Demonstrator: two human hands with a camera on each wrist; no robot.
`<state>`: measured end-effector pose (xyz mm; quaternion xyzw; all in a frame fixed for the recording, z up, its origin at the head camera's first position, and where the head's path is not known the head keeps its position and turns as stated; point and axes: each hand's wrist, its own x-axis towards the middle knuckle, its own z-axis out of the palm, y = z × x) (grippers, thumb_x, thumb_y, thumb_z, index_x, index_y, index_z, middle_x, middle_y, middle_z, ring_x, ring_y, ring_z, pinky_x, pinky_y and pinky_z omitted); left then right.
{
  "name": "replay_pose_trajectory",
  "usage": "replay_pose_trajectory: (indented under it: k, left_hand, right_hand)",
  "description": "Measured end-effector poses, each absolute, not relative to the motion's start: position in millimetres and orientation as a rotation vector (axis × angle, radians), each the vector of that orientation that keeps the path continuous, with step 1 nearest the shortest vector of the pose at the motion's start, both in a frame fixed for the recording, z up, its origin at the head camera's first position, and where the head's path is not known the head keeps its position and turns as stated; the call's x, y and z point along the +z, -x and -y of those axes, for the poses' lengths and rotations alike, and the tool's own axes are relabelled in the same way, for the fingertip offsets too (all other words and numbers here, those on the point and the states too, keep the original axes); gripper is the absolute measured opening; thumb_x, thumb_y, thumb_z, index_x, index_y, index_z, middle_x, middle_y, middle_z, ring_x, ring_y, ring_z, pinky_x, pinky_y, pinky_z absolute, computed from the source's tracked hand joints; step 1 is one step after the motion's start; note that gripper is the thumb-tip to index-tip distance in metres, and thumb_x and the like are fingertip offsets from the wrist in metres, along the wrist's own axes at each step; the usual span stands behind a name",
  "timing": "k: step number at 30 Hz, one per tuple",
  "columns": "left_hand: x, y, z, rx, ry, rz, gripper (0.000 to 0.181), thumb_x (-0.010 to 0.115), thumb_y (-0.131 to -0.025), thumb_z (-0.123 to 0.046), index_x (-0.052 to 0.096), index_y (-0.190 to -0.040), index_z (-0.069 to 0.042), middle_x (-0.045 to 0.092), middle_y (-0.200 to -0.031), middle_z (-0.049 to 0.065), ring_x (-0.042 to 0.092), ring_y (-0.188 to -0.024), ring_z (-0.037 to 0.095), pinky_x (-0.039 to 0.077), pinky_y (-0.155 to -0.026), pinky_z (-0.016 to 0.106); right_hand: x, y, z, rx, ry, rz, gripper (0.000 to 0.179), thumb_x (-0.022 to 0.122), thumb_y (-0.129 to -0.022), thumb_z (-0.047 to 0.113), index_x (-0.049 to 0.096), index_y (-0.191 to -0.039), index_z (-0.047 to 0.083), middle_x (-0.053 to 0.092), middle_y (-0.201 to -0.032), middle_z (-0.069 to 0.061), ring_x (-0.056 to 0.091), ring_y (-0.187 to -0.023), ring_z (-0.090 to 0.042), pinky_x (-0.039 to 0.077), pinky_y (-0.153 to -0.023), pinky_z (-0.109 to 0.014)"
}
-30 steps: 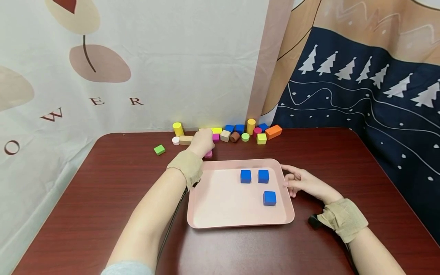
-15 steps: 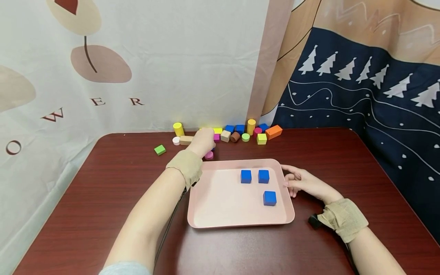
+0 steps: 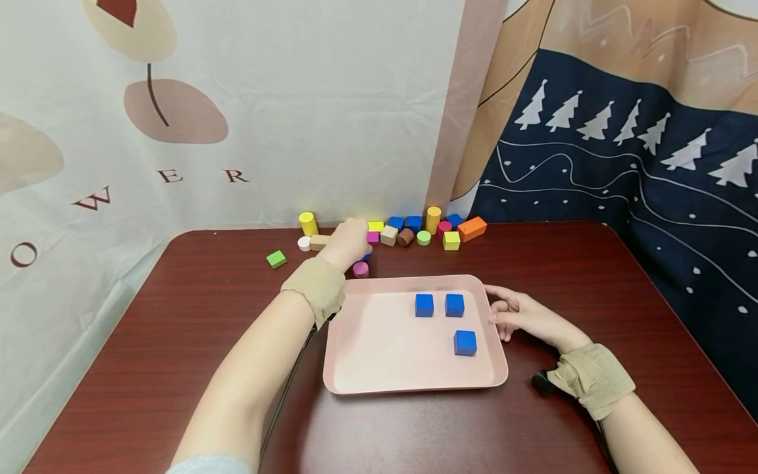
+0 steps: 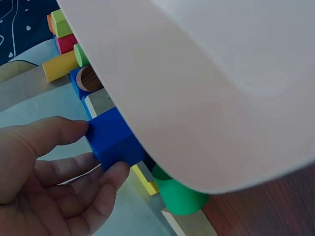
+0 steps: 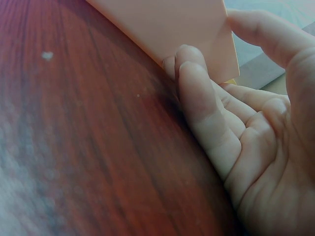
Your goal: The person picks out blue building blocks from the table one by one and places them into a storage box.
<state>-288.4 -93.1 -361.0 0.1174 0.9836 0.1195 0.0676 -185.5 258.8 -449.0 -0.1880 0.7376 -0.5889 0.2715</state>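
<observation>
My left hand (image 3: 348,243) is at the back of the table, behind the pink tray (image 3: 379,359). In the left wrist view its thumb and fingers pinch a blue block (image 4: 112,135); only a sliver of that block shows from above. Three blue cubes sit apart inside the tray, one at the back middle (image 3: 424,305), another at the back right (image 3: 454,305) and a third nearer the front (image 3: 464,343). At the tray's right side, my right hand (image 3: 530,319) holds the rim, with some fingers bent against the outer wall.
Along the back edge lies a row of coloured blocks, among them a yellow cylinder (image 3: 308,224), a brown cylinder (image 3: 405,237) and an orange block (image 3: 472,229). A green block (image 3: 276,259) lies off to the left. One purple disc (image 3: 360,269) is just behind the tray.
The left hand has shifted very slightly back toward me, and a bit more blue shows beneath its fingers. The right hand and the tray keep their places.
</observation>
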Motion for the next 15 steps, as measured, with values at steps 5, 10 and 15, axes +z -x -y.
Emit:
replay_pose_trajectory:
  k: [5, 10, 15]
  left_hand:
    - [-358, 286, 93, 0.371, -0.376, -2.952, 0.016, 0.068, -0.087, -0.012, 0.065, -0.093, 0.003, 0.064, -0.092, 0.015, 0.059, -0.083, 0.027, 0.050, -0.078, 0.038]
    - [-352, 279, 91, 0.366, -0.392, -2.920, 0.017, 0.069, -0.088, -0.017, 0.063, -0.080, -0.004, 0.059, -0.077, 0.009, 0.055, -0.072, 0.023, 0.047, -0.065, 0.035]
    - [-347, 271, 86, 0.336, -0.450, -2.917, 0.025, 0.071, -0.087, -0.023, 0.059, -0.071, -0.007, 0.052, -0.066, 0.004, 0.053, -0.066, 0.021, 0.043, -0.056, 0.034]
  right_hand:
    - [-449, 186, -259, -1.582, 0.506, -1.995, 0.069, 0.057, -0.096, 0.011, 0.016, -0.148, -0.006, 0.060, -0.086, -0.017, 0.060, -0.061, -0.018, 0.054, -0.057, -0.030]
    - [-450, 186, -259, -1.583, 0.509, -1.992, 0.069, 0.057, -0.096, 0.011, 0.015, -0.148, -0.006, 0.061, -0.086, -0.017, 0.060, -0.062, -0.019, 0.054, -0.057, -0.030]
    - [-449, 186, -259, -1.577, 0.504, -1.999, 0.068, 0.057, -0.096, 0.011, 0.016, -0.148, -0.006, 0.060, -0.085, -0.017, 0.060, -0.062, -0.019, 0.054, -0.057, -0.030]
